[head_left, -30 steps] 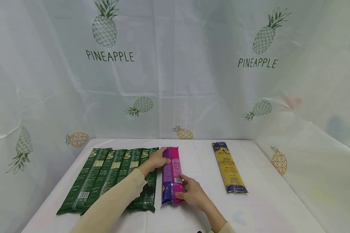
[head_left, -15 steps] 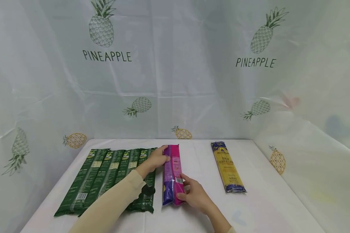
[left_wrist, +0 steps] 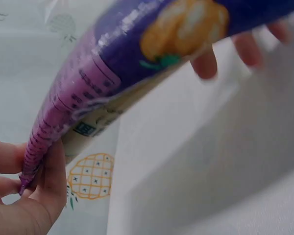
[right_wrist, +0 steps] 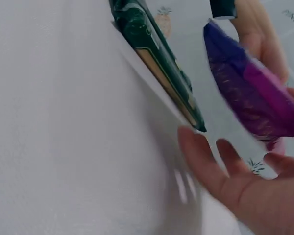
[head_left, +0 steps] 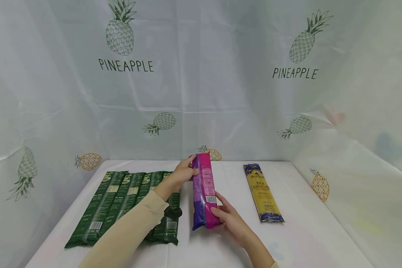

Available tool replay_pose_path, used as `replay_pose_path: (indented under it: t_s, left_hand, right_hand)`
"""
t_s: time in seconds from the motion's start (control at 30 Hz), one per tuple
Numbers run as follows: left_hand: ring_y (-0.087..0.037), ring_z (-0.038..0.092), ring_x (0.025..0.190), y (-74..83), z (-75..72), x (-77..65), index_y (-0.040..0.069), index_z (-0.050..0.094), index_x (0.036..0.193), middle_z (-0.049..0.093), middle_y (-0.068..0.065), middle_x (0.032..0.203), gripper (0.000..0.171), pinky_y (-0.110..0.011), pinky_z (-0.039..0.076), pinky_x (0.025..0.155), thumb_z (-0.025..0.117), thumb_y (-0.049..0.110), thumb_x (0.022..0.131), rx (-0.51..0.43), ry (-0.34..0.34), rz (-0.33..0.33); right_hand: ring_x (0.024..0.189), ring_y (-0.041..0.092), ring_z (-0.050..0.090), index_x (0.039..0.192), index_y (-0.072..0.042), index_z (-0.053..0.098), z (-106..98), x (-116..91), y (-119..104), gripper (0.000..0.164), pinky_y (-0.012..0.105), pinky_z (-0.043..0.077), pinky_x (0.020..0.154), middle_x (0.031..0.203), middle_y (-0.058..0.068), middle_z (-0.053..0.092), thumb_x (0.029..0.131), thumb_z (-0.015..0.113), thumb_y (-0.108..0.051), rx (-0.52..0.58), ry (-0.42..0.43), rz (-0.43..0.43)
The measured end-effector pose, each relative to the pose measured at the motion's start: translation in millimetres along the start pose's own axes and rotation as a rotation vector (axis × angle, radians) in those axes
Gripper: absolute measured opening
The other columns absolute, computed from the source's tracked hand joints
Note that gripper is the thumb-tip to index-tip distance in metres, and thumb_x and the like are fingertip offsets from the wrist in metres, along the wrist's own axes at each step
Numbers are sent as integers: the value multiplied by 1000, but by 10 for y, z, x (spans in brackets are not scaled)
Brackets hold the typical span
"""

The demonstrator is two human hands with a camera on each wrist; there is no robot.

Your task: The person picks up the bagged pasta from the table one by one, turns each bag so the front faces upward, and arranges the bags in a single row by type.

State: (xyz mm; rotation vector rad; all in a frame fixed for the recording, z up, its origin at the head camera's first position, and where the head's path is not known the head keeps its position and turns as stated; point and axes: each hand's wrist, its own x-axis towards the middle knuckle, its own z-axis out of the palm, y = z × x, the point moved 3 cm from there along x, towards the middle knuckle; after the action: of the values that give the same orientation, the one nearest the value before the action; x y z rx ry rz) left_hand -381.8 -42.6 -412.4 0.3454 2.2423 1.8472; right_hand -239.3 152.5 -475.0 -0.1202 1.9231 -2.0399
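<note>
Raised since earlier: glossy, oblong pink-purple packet (head_left: 203,190), right of crinkly green packets (head_left: 120,203). My left hand (head_left: 178,176) pinches its far end, thumb on top; my right hand (head_left: 231,219) holds its near right edge.

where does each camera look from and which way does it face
Head: worn on the head, facing forward and down at the pink packet; left hand and right hand show.
Left wrist: faces along the packet toward the curtain; left hand, part of right.
Right wrist: faces across toward a green packet; right hand, part of left.
Both wrist views share the pink packet.
</note>
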Motion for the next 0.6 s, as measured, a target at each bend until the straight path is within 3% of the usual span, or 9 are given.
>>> replay_pose_path:
  t_s: [0.1, 0.2, 0.47, 0.6]
  left_hand:
    - [-29, 68, 111, 45, 17, -35, 15, 18, 172, 52, -24, 141, 76, -42, 60, 95, 58, 6, 108, -20, -29, 16]
    - [-29, 69, 109, 44, 35, -50, 14, 19, 172, 50, -26, 142, 76, -41, 60, 92, 59, 5, 108, -13, -43, 17]
    - [-29, 65, 107, -37, 77, -22, 14, 28, 170, 54, -22, 130, 75, -40, 59, 86, 65, 6, 105, 53, -13, -5]
    - [-31, 67, 112, -33, 107, -16, 15, 28, 170, 58, -23, 136, 74, -44, 60, 87, 64, 9, 106, 120, -17, 9]
  right_hand:
    - [114, 25, 66, 173, -25, 11, 12, 11, 35, 82, 38, 60, 92, 157, 26, 39, 108, 61, -31, 112, -78, -10]
    - [114, 24, 66, 173, -22, 8, 28, 18, 61, 83, 38, 61, 91, 157, 28, 39, 109, 61, -23, 129, -93, -48]
    - [115, 25, 66, 172, -13, 11, 49, 17, 100, 84, 42, 60, 95, 153, 31, 40, 107, 62, -13, 86, -25, -118]
    - [115, 26, 67, 172, -10, 13, 57, 3, 94, 84, 43, 61, 95, 154, 32, 41, 105, 64, -9, 45, 28, -152]
